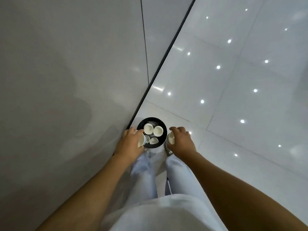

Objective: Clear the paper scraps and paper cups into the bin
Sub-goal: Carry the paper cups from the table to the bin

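So the biggest thing in shot was the glossy white tiled floor (233,97), dotted all over with reflected ceiling lights, and it was met on the left by a pale grey wall (66,64) with a dark strip along its base. Pale blue trousers (145,177) were seen straight down the middle, with a grey shoe (167,150) poking out just beside the bin.

The bin (164,131) itself was small, round and black, parked on the floor right up against the wall. Inside it, two white paper cups were sat mouth-up side by side, one (148,128) on the left and one (158,131) on the right, and a third crushed-looking cup (153,140) was lying nearer the front edge. No loose paper scraps could be made out.

The left hand (130,144) was held over the bin's left rim, fingers wrapped round a white cup (141,141) tipped on its side, mouth facing the camera. The right hand (180,142) was just off the bin's right rim, its grip closed round another white cup (171,138), also tilted sideways. Nothing was blocking the bin's opening apart from the cups already piled in.
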